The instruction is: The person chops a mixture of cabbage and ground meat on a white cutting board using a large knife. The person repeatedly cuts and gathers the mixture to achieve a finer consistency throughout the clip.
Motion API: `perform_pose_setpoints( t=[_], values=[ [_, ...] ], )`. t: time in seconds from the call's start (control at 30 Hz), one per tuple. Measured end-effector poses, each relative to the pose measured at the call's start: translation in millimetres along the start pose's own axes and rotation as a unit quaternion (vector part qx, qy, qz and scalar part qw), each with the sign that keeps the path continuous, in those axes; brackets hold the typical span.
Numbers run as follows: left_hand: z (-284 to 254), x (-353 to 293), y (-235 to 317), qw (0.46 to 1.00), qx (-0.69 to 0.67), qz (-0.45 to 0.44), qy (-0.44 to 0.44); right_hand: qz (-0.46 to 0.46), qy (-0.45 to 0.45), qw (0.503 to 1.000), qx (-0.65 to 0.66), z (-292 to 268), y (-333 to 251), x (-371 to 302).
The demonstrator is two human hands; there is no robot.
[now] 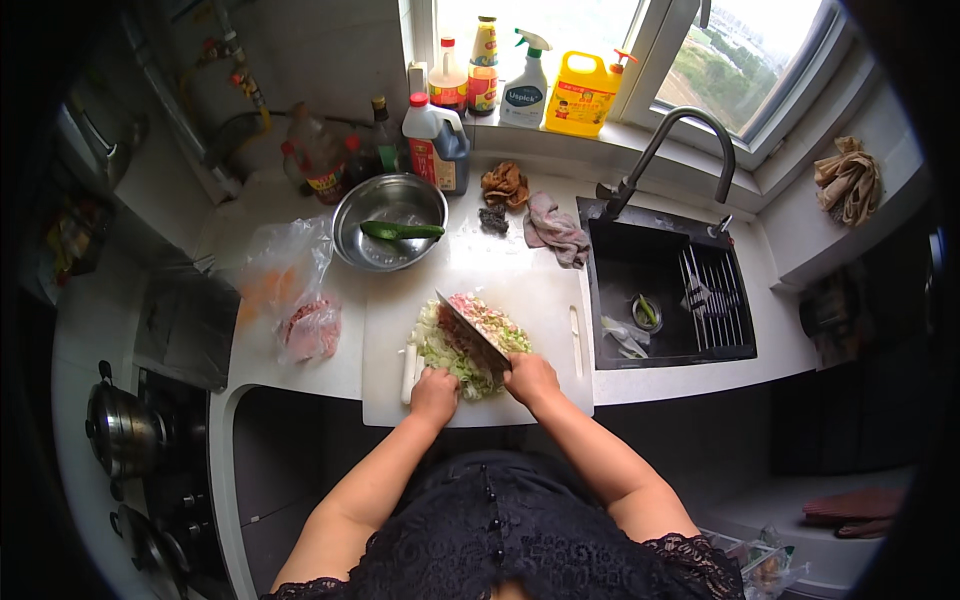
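My right hand grips the handle of a broad-bladed kitchen knife. Its blade slants up to the left across a heap of chopped pale green and pinkish food on the white cutting board. At the heap's near left side, my left hand rests with its fingers curled. Its fingertips are partly hidden, so what they hold, if anything, cannot be made out. A white stick-shaped piece lies just left of that hand.
Behind the board stands a steel bowl holding a green cucumber-like vegetable. Bagged red meat lies left. A black sink is right, beside a crumpled cloth. Bottles line the back; a stove pot stands far left.
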State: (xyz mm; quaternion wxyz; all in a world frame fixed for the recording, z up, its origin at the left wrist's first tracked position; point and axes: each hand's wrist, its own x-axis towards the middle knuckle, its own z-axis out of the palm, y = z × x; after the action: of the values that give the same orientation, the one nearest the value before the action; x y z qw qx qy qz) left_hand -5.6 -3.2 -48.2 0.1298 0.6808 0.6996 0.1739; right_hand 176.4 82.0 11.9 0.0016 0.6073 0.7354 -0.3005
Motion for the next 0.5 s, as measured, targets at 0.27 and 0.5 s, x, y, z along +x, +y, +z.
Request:
perform_pose_setpoints(
  t=[0.27,0.5],
  values=[
    [-8,1,2,1.000,-0.004,0.000,0.002,-0.026,0.053,0.997,0.047,-16,-13,-3],
    [-4,-2,-1,1.000,-0.013,-0.003,0.002,-0.022,0.029,0.999,-0.001,-26,-16,-3]
  ],
)
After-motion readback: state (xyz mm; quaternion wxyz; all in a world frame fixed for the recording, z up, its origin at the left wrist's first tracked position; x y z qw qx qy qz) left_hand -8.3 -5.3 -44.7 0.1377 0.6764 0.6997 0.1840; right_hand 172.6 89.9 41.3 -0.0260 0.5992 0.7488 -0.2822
